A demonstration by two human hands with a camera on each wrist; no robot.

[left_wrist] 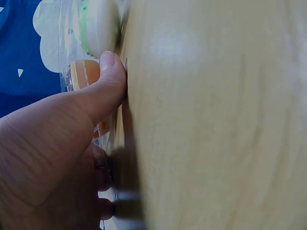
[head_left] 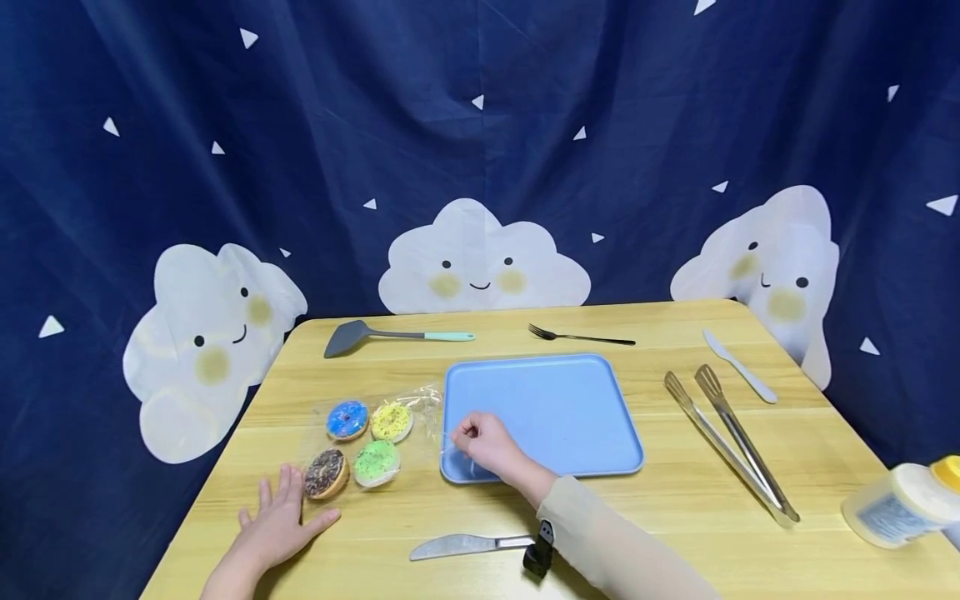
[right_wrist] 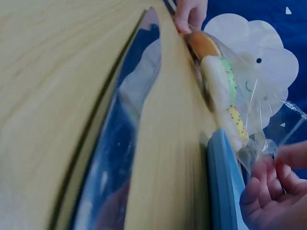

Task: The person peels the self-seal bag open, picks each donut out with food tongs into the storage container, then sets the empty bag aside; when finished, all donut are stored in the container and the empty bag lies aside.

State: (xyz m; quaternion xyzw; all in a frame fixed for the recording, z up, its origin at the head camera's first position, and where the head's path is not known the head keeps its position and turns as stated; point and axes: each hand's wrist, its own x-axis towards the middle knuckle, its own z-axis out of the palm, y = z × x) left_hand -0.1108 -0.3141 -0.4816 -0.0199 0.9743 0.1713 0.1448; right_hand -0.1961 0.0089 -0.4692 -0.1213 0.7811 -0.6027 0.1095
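A clear plastic bag (head_left: 427, 408) lies left of the blue tray (head_left: 540, 408). Inside it are several toy donuts: a blue one (head_left: 347, 420), a yellow one (head_left: 392, 422), a green one (head_left: 377, 462) and a chocolate one (head_left: 326, 473). My left hand (head_left: 277, 521), fingers spread, rests at the bag's near left corner by the chocolate donut. Over the tray's left edge, my right hand (head_left: 487, 442) pinches the bag's right end between thumb and curled fingers, with the film stretched toward it in the right wrist view.
A metal table knife (head_left: 465, 546) lies in front of the tray, partly under my right forearm. Behind are a spatula (head_left: 352, 337) and a black fork (head_left: 577, 337). To the right lie metal tongs (head_left: 727, 442), a pale knife (head_left: 738, 365) and a white bottle (head_left: 896, 507).
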